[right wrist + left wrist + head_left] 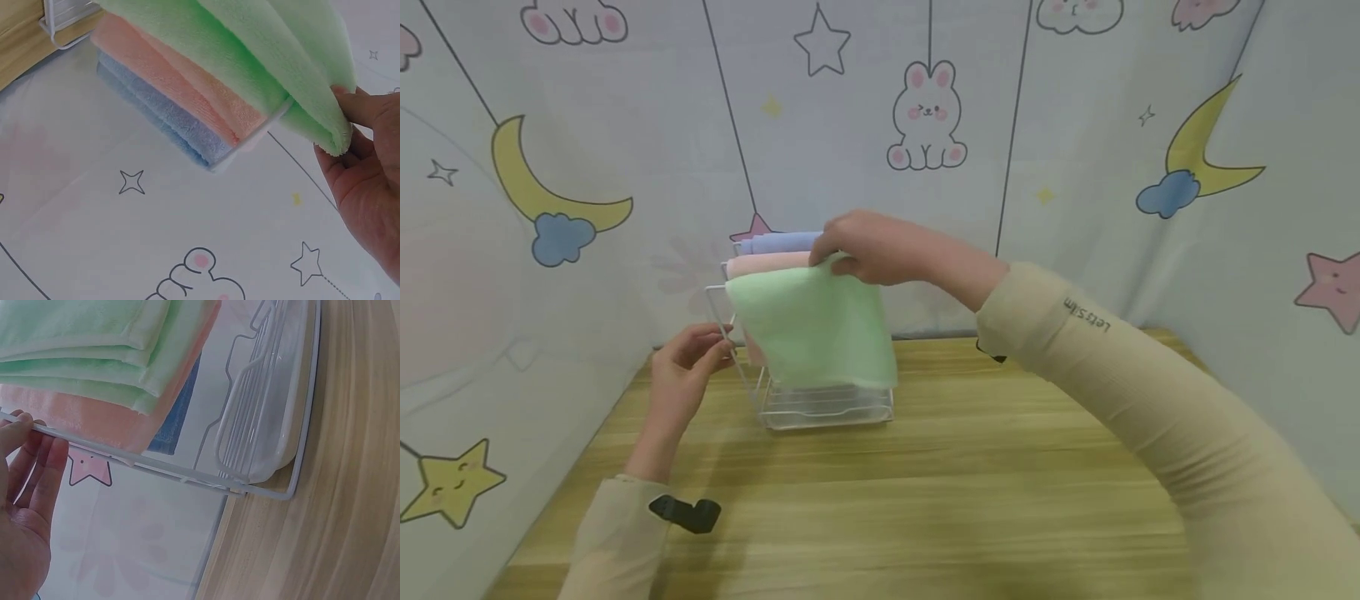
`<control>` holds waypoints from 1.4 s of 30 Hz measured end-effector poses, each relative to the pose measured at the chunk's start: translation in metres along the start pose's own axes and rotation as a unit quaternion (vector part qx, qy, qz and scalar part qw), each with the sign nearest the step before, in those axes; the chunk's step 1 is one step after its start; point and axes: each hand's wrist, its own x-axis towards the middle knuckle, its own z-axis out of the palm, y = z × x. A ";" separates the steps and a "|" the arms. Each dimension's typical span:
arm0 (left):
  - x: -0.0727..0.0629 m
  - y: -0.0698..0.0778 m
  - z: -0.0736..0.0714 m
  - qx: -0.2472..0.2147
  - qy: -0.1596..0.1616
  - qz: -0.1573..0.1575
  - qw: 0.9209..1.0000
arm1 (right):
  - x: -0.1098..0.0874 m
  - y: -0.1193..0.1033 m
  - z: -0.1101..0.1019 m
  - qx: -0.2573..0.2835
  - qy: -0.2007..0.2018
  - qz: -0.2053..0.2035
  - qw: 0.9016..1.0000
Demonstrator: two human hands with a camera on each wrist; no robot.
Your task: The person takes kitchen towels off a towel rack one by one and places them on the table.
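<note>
A white wire rack (829, 426) stands on the wooden table with folded cloths draped over its bars. A light green towel (816, 329) hangs at the front, a pink towel (767, 263) behind it, a blue towel (781, 242) at the back. My right hand (876, 247) pinches the green towel's upper right corner between thumb and fingers, as the right wrist view also shows. On the rack's left side, my left hand (683, 367) grips the side frame wire (140, 460) with thumb and curled fingertips.
A white tray (294, 406) sits in the rack's base. Close behind the rack, at the edge of the wooden table (1000, 467), hangs a pale curtain (850, 150) printed with moons, stars and a rabbit; it also runs along both sides. Dark straps sit on both wrists.
</note>
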 end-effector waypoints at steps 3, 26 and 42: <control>0.000 0.001 0.000 0.003 0.002 0.001 1.000 | 0.001 -0.001 -0.008 -0.006 -0.006 0.005 1.000; 0.001 0.001 -0.005 -0.010 -0.021 0.000 1.000 | -0.025 -0.009 -0.114 -0.008 0.153 0.042 0.987; 0.000 0.000 -0.004 -0.015 -0.009 0.003 1.000 | -0.103 0.030 -0.134 -0.072 0.184 0.127 0.972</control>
